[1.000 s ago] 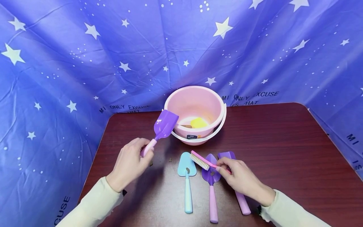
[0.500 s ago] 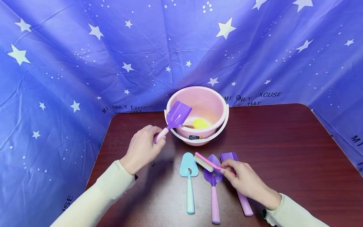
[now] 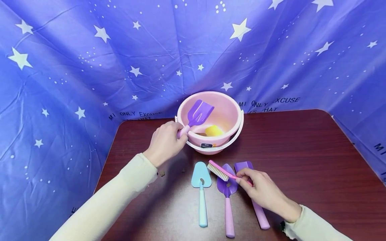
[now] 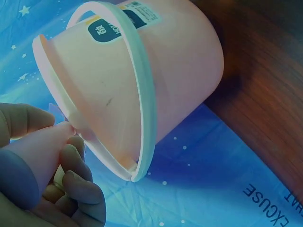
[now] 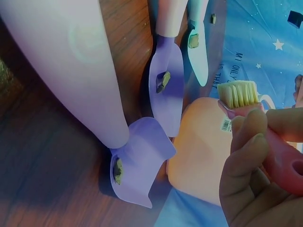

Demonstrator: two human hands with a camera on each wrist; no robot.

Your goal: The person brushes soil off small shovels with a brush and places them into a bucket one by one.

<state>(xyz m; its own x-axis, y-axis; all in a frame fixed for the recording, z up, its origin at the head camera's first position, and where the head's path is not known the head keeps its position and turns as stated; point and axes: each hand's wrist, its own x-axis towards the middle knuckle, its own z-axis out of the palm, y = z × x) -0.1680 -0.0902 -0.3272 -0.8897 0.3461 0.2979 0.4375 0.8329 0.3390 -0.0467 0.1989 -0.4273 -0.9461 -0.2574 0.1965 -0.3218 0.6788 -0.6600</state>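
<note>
My left hand (image 3: 166,142) grips the pink handle of a purple toy shovel (image 3: 200,113) at the left rim of a pink bucket (image 3: 227,108). The shovel's blade is over the bucket's opening, tilted up to the right. A yellow piece (image 3: 214,131) and a brown piece lie inside, their kind unclear. In the left wrist view the handle (image 4: 40,151) lies between thumb and fingers beside the rim; the blade is mostly hidden. My right hand (image 3: 266,190) pinches a pink brush (image 3: 221,171) by its handle, with pale bristles, above the laid-out tools.
On the table (image 3: 301,160) lie a light-blue trowel (image 3: 201,174), a purple trowel (image 3: 229,214) and a purple shovel (image 3: 259,214). Small rough lumps (image 5: 163,82) sit on their blades; others (image 3: 162,173) lie on the table. A starry blue cloth (image 3: 156,50) hangs behind.
My left hand has carried the shovel right and away from me, from beside the bucket to over its opening. The right hand with the brush has stayed nearly in place.
</note>
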